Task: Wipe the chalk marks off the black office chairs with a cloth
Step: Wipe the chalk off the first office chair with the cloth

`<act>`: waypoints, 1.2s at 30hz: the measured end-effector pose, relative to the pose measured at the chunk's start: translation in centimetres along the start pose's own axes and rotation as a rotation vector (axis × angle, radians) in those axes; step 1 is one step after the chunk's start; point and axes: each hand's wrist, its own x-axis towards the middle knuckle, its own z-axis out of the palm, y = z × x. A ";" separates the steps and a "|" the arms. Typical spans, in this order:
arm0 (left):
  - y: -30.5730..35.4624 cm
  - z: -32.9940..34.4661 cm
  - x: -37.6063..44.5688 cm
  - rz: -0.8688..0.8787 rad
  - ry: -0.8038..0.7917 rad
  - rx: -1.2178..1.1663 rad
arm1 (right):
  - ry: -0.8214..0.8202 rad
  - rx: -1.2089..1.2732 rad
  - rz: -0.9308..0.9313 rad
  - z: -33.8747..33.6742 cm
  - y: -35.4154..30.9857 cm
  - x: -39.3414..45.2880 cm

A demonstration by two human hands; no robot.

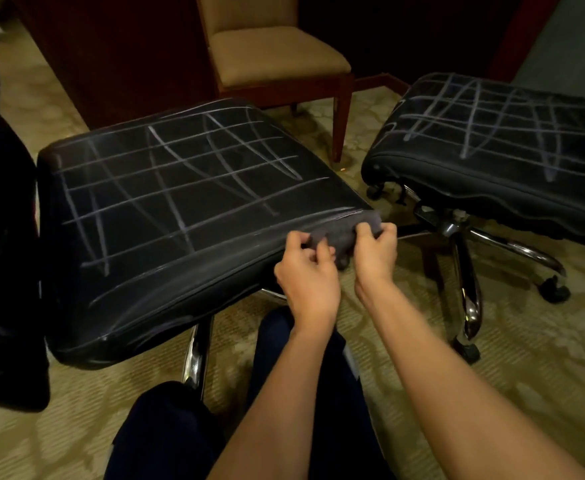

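1. Left hand (306, 268) and right hand (376, 252) both pinch a bunched grey cloth (341, 233) at the front right corner of the nearer black chair seat (180, 209).
2. White chalk marks (166, 174) criss-cross that seat — no readable writing; its backrest is lost in shadow at the left.
3. The second black office chair (492, 147), also chalked, is cut off at the right edge.
4. Farthest — a tan upholstered chair (273, 53), top cropped.

1. I see the near chair seat (180, 216): black, crossed with white chalk lines.
2. Second seat (499, 147): black, chalk-scribbled too.
3. Cloth (343, 233): dark grey.
4. Carpet (526, 341): olive, pale blotchy pattern.
5. Back chair (273, 53): tan cushion, red-brown frame.
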 end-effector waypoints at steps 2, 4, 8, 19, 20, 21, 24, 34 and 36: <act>-0.4 -2.3 -0.3 -0.005 0.062 -0.031 | -0.023 -0.049 -0.046 1.0 0.7 -2.2; -0.8 -5.5 -0.8 0.033 0.159 -0.056 | -0.080 -0.091 -0.121 1.9 1.5 -5.0; -1.8 -10.1 -2.5 0.056 0.256 -0.032 | -0.232 -0.121 -0.236 2.6 3.4 -8.5; -2.4 -4.0 -3.0 0.071 0.191 -0.126 | -0.176 0.116 -0.083 -0.2 2.0 -5.7; -2.8 -4.6 -3.1 0.080 0.173 -0.103 | -0.175 0.123 -0.075 -0.1 2.2 -6.0; -3.3 -5.4 -3.2 0.078 0.159 -0.091 | -0.178 0.133 -0.070 0.1 2.5 -6.4; -4.4 -8.6 -4.0 0.053 0.158 -0.110 | -0.235 0.144 -0.069 1.1 3.3 -8.0; -4.2 -8.9 -5.0 -0.070 0.097 -0.265 | -0.424 0.209 -0.037 -1.1 0.9 -8.4; -3.8 -8.4 -5.1 -0.059 0.011 -0.291 | -0.482 0.188 -0.061 -2.0 -0.2 -7.9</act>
